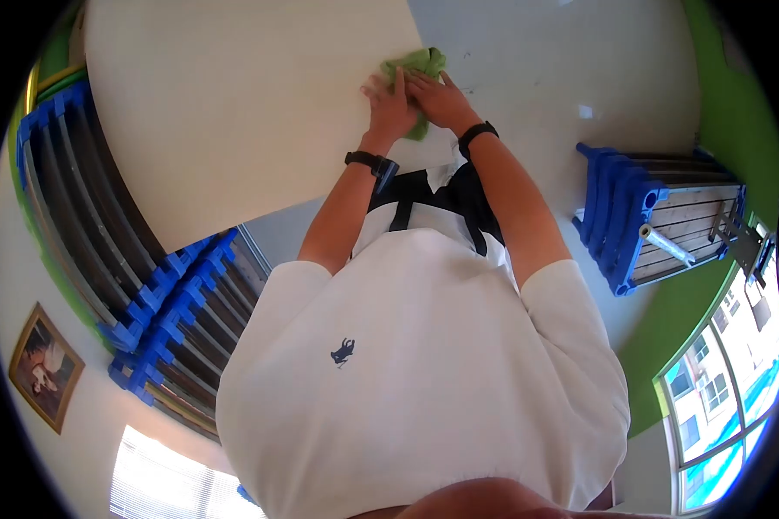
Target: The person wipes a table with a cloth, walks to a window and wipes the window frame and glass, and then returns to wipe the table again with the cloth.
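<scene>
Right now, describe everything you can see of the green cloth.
The cloth is plain green and looks like soft fabric. It lies creased and bunched by the pale tabletop's right-hand edge. The left hand and right hand cover its middle; folds show beyond the fingers, a narrower end toward the wrists.

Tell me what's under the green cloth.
The flat cream board shows beside the green fabric cloth; the spot directly beneath is hidden by the cloth, with the left hand and right hand above.
</scene>
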`<state>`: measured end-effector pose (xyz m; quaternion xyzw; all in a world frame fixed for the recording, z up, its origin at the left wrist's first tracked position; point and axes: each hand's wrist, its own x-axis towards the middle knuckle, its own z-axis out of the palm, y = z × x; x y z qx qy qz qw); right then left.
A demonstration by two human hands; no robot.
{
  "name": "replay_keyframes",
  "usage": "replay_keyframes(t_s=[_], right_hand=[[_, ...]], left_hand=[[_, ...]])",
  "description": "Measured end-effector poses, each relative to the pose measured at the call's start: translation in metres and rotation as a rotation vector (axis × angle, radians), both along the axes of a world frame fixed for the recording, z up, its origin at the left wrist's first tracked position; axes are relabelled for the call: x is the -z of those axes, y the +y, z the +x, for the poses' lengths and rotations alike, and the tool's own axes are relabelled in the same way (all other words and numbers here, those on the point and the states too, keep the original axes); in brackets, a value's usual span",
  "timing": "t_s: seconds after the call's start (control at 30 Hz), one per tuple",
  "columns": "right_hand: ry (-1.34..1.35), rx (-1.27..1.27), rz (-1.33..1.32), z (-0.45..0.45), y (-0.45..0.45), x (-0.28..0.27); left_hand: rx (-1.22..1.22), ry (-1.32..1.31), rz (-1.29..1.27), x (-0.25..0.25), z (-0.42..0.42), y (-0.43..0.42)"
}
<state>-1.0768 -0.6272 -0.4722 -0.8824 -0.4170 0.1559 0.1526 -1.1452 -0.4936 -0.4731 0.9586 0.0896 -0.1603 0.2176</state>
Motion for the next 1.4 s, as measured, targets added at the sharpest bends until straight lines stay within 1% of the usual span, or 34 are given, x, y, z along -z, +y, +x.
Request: replay_keyframes(t_s=[0.03, 0.1, 0.13, 0.2, 0.23, 0.3, 0.33, 0.4, 0.43, 0.47, 0.5, 0.53, 0.6, 0.63, 0.67, 0.7, 0.73, 0.8, 0.83, 0.87, 0.9, 0.93, 0.97, 1.0, 1.03, 1.13, 1.17, 1.2, 1.27, 1.3, 1.37, 1.4], right_hand=[[0.007, -0.026, -0.002, 0.011, 0.007, -0.001], [-0.059, -0.161, -0.102, 0.037, 0.026, -0.003], [-0.052, -0.182, -0.093, 0.046, 0.033, -0.004], [0.031, -0.314, -0.174, 0.066, 0.046, -0.005], [0.029, -0.334, -0.162, 0.068, 0.047, -0.005], [0.105, -0.343, -0.119, 0.068, 0.045, -0.004], [0.096, -0.376, -0.111, 0.066, 0.040, -0.007], [0.101, -0.500, -0.168, 0.048, 0.021, -0.014], [0.128, -0.544, -0.175, 0.037, 0.013, -0.012], [0.145, -0.584, -0.189, 0.029, 0.002, -0.005], [0.239, -0.582, -0.136, 0.021, -0.010, 0.004], [0.334, -0.578, -0.085, 0.019, -0.019, 0.007], [0.285, -0.701, -0.123, 0.035, -0.031, -0.019], [0.259, -0.799, -0.150, 0.039, -0.034, -0.029], [0.233, -0.885, -0.166, 0.037, -0.030, -0.033], [0.178, -0.903, -0.178, 0.037, -0.024, -0.034], [0.117, -0.922, -0.189, 0.038, -0.024, -0.033], [0.053, -1.049, -0.197, 0.042, -0.017, -0.028], [0.036, -1.085, -0.185, 0.045, -0.012, -0.023], [-0.007, -1.154, -0.199, 0.048, -0.006, -0.021], [0.064, -1.164, -0.119, 0.051, -0.007, -0.020], [0.137, -1.173, -0.043, 0.059, -0.012, -0.018], [0.111, -1.210, -0.062, 0.062, -0.011, -0.019], [0.083, -1.247, 0.007, 0.065, -0.014, -0.026], [0.064, -1.274, 0.079, 0.068, -0.006, -0.021], [0.028, -1.327, 0.057, 0.084, 0.008, -0.027], [-0.066, -1.396, 0.003, 0.096, 0.017, -0.031], [-0.081, -1.411, -0.016, 0.113, 0.028, -0.040], [0.076, -1.324, -0.342, 0.141, 0.058, -0.068], [0.056, -1.322, -0.351, 0.154, 0.070, -0.068], [0.055, -1.279, -0.463, 0.180, 0.093, -0.071], [0.039, -1.280, -0.472, 0.196, 0.102, -0.061]], left_hand=[[-0.026, 0.007, -0.002, -0.004, -0.006, 0.001], [0.066, 0.122, 0.136, -0.010, -0.016, 0.006], [0.045, 0.133, 0.143, -0.009, -0.019, 0.007], [0.069, 0.128, 0.218, -0.006, -0.017, 0.009], [0.049, 0.132, 0.228, -0.005, -0.016, 0.007], [-0.103, 0.101, 0.174, -0.004, -0.017, -0.001], [-0.137, 0.098, 0.183, -0.001, -0.015, -0.009], [-0.329, 0.245, 0.234, 0.004, -0.019, -0.037], [-0.382, 0.249, 0.230, 0.002, -0.027, -0.056], [-0.359, 0.271, 0.312, 0.000, -0.035, -0.079], [-0.337, 0.284, 0.396, -0.001, -0.036, -0.096], [-0.388, 0.265, 0.390, -0.002, -0.036, -0.110], [-0.704, 0.230, 0.348, -0.002, -0.044, -0.138], [-0.784, 0.230, 0.335, -0.006, -0.042, -0.145], [-0.801, 0.302, 0.312, -0.015, -0.040, -0.145], [-0.820, 0.365, 0.282, -0.019, -0.035, -0.145], [-0.914, 0.348, 0.256, -0.018, -0.030, -0.153], [-0.901, 0.402, 0.433, -0.010, -0.023, -0.159], [-0.984, 0.388, 0.408, -0.007, -0.017, -0.163], [-0.991, 0.400, 0.430, -0.003, -0.010, -0.163], [-0.979, 0.418, 0.457, -0.002, -0.003, -0.168], [-1.038, 0.400, 0.438, -0.006, 0.011, -0.172], [-0.980, 0.531, 0.359, -0.014, 0.018, -0.171], [-0.906, 0.652, 0.283, -0.034, 0.026, -0.175], [-0.821, 0.758, 0.263, -0.036, 0.034, -0.166], [-0.833, 0.716, 0.282, -0.040, 0.057, -0.151], [-0.868, 0.663, 0.225, -0.043, 0.065, -0.145], [-0.882, 0.647, 0.206, -0.041, 0.083, -0.136], [-0.897, 0.614, 0.144, -0.030, 0.106, -0.111], [-0.901, 0.594, 0.139, -0.026, 0.119, -0.099], [-0.973, 0.403, 0.139, -0.021, 0.145, -0.080], [-0.979, 0.387, 0.132, -0.001, 0.157, -0.072]])
